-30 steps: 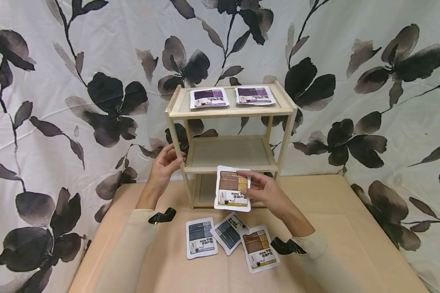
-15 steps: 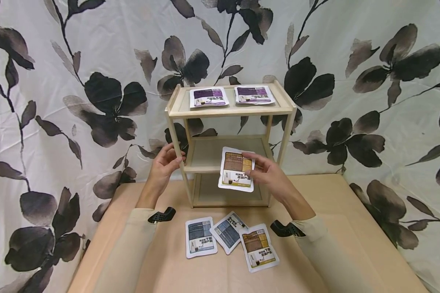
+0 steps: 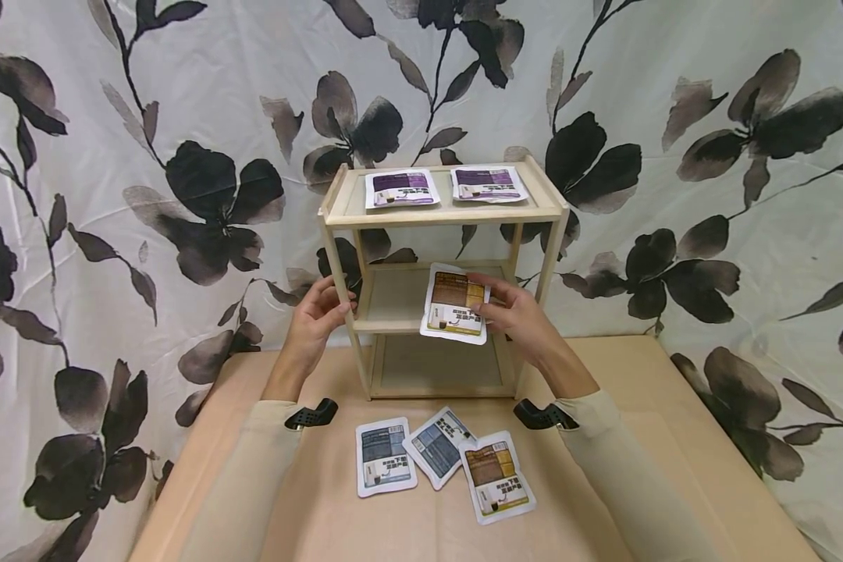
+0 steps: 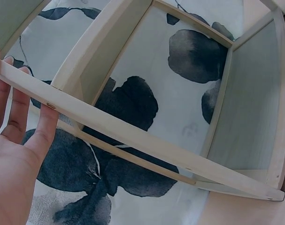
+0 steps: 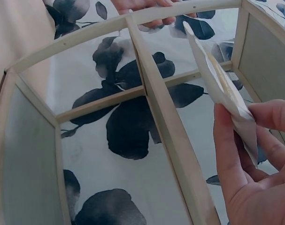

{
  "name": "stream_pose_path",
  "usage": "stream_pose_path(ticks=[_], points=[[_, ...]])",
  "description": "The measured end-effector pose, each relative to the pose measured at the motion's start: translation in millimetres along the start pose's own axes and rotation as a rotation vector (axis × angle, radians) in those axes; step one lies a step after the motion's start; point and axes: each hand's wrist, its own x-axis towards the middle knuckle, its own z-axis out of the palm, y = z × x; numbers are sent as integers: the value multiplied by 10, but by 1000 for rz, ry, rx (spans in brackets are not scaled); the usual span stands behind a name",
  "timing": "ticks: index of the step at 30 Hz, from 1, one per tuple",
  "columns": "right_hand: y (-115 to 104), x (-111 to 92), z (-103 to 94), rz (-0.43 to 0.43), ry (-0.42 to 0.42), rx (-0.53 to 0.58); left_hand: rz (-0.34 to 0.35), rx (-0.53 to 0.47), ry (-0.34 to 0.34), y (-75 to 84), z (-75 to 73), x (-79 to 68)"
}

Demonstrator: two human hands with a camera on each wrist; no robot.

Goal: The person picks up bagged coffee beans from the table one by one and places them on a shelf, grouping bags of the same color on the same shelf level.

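My right hand (image 3: 516,314) pinches a brown-and-yellow white-edged pouch (image 3: 453,303) by its right edge, thumb on the front. In the head view the pouch overlaps the middle shelf of a small wooden rack (image 3: 444,219). From the right wrist it appears edge-on, a thin white packet (image 5: 220,84) between thumb and fingers, beside the shelf's front rail (image 5: 163,110). My left hand (image 3: 309,326) holds the rack's front left post. In the left wrist view the fingers (image 4: 21,110) reach behind that post (image 4: 133,131), with the thumb tip at the left edge.
Two purple pouches (image 3: 402,189) lie side by side on the rack's top. On the table (image 3: 590,499) in front are two blue pouches (image 3: 386,457) and another brown pouch (image 3: 497,476), partly overlapping. A floral cloth (image 3: 464,78) hangs behind the rack.
My right hand has raised the brown pouch from in front of the lower shelf to the middle shelf's level, moving slightly right. The left hand stays on the post.
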Motion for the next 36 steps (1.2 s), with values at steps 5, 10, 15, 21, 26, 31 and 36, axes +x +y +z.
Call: stream_pose_path(ticks=[5, 10, 15, 21, 26, 31, 36], points=[[-42, 64, -4, 25, 34, -44, 3, 1, -1, -4, 2, -2], [-37, 146, -1, 45, 76, -61, 1, 3, -8, -9, -10, 7], [-24, 219, 3, 47, 105, -85, 0, 8, -8, -22, -11, 12], [-9, 306, -4, 39, 127, -142, -2, 10, -5, -32, -20, 17], [-5, 359, -19, 18, 143, -168, -11, 26, 7, -32, -21, 6], [1, 387, -38, 3, 164, -213, -17, 40, 9, -35, -25, 4], [18, 407, -51, 1, 189, -253, -17, 51, 2, -17, -21, -6]])
